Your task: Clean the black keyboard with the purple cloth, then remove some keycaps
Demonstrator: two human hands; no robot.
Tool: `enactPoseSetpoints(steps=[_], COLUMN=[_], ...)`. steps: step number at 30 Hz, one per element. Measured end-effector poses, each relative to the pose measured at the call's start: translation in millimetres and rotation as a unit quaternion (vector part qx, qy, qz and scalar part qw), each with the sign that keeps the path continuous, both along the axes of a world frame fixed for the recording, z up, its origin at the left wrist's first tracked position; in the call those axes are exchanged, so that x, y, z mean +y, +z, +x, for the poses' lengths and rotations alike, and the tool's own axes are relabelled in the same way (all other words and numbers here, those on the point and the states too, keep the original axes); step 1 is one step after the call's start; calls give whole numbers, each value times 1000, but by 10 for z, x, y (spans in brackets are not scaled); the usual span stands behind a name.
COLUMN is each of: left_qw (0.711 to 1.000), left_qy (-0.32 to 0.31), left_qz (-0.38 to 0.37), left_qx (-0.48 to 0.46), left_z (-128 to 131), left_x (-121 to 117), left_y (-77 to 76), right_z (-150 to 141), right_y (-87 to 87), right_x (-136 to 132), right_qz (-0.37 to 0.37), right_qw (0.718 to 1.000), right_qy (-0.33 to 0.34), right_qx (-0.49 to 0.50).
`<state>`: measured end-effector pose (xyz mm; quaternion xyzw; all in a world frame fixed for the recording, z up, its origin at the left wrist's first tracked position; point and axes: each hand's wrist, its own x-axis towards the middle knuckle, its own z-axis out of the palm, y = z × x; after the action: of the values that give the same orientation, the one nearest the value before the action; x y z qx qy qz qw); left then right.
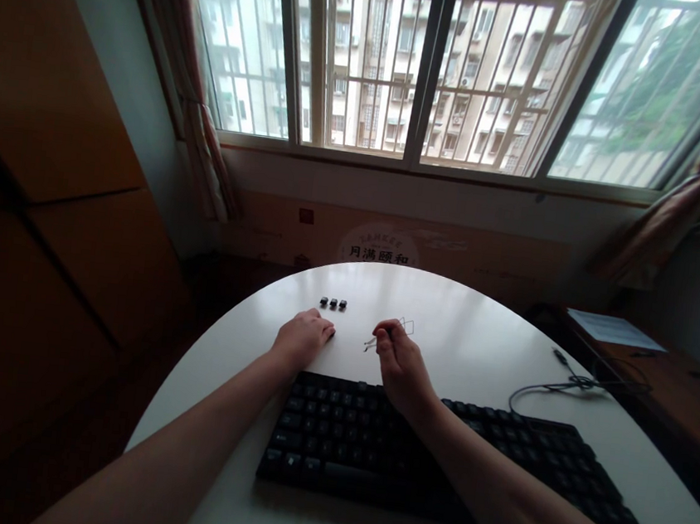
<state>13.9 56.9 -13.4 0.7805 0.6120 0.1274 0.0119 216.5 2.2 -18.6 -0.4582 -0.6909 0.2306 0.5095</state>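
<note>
My left hand (pixel 303 339) rests on the white table with its fingers closed on a small black keycap (pixel 332 333), of which only an edge shows. My right hand (pixel 400 361) is raised over the far edge of the black keyboard (pixel 344 436). Its fingers are wrapped round a thin wire keycap puller (pixel 370 345); the prongs stick out to the left and a wire loop shows behind the knuckles. Beyond my left hand, three black keycaps (pixel 333 304) stand in a short row. The right forearm hides part of the keyboard.
The round-edged white table (pixel 241 342) holds everything. A keyboard cable (pixel 553 385) lies coiled at the right, its plug near the table's rim. To the right, a brown surface (pixel 674 396) bears a sheet of paper (pixel 615 329). A barred window is ahead.
</note>
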Motion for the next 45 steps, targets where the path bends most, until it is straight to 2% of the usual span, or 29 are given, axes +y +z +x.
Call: enactPoseSetpoints(steps=[12, 19, 25, 35, 40, 45], left_qw=[998, 999, 999, 999, 996, 994], left_qy=[25, 31, 22, -2, -33, -56], left_qz=[-15, -7, 21, 48, 72, 81], left_qx=[52, 39, -33, -6, 32, 54], left_z=[-15, -33, -52, -26, 84, 267], left_x=[-48, -55, -53, -11, 70, 310], left_y=[56, 46, 85, 24, -1, 2], right_z=[0, 0, 5, -4, -2, -4], right_y=[16, 0, 11, 22, 10, -4], right_x=[-17, -3, -11, -13, 2, 17], right_qz=[-9, -6, -7, -8, -7, -12], right_qw=[1000, 1000, 1000, 1000, 1000, 1000], right_qy=[18, 13, 12, 11, 9, 15], right_qx=[1, -4, -5, 3, 11, 13])
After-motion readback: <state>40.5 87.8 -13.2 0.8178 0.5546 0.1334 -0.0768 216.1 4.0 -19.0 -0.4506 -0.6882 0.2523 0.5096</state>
